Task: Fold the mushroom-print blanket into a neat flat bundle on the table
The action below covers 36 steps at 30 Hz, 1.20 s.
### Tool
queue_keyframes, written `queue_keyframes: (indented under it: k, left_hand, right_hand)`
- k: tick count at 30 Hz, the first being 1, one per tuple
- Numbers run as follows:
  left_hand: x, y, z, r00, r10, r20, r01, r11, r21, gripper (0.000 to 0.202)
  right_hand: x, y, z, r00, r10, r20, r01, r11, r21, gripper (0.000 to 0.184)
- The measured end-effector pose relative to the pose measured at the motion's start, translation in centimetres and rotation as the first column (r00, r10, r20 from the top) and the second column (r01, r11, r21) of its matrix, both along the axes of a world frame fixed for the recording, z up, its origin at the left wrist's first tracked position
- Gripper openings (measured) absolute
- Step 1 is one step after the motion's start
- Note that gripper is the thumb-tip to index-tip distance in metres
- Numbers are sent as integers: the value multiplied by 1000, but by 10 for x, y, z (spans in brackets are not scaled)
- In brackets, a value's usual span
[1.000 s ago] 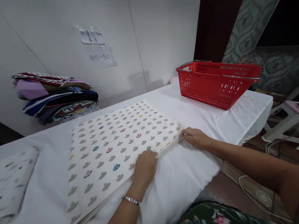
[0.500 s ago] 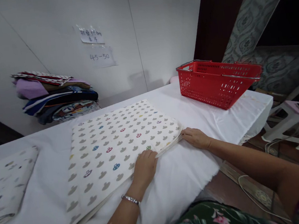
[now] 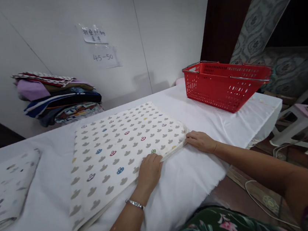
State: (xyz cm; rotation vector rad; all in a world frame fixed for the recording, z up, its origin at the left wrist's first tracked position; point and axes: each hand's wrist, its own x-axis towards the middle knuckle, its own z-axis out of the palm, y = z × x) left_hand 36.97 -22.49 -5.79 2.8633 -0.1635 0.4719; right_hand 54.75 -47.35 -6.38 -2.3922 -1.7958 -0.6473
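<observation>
A folded white cloth printed with grey and a few coloured mushroom shapes lies flat on the table. My left hand, with a silver bracelet at the wrist, is closed on its near edge around the middle, fingers on top and thumb hidden. At the right near corner, my right hand pinches the layered edge. To the left, another folded cloth, white with small dark prints, rests apart from both hands.
A red plastic basket with metal handles stands at the back right of the white-covered table. Several folded fabrics form a stack by the wall. Two paper notes hang there. A white stool with a phone is at the right.
Both hands keep their places on the mushroom-print cloth, with the right fingers slightly shifted at the corner. The whole view has tilted very slightly.
</observation>
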Motion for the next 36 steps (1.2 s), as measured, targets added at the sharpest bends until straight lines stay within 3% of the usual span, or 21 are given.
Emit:
queue_keyframes:
  k: [8, 16, 23, 27, 31, 36]
  left_hand:
    - [-1, 0, 1, 1000, -2, -7, 2, 1000, 6, 16]
    - [0, -1, 2, 1000, 1, -16, -1, 1000, 19, 15]
    - [-2, -3, 2, 1000, 14, 1, -14, 994, 110, 16]
    - [-4, -8, 1, 999, -34, 39, 29, 992, 122, 18]
    - [-4, -12, -1, 999, -38, -8, 39, 992, 122, 16]
    - [-3, -13, -1, 999, -23, -25, 26, 992, 124, 18]
  right_hand:
    - [2, 0, -2, 1000, 24, -2, -24, 999, 41, 28]
    - [-2, 6, 6, 996, 79, 37, -80, 997, 18, 24]
    - [3, 7, 15, 988, 140, -64, -138, 990, 34, 24]
    - [6, 4, 21, 989, 125, -77, -121, 991, 53, 25]
    - [5, 2, 17, 982, 135, -130, -137, 990, -7, 25]
    - [-1, 4, 15, 982, 125, -139, -122, 992, 29, 26]
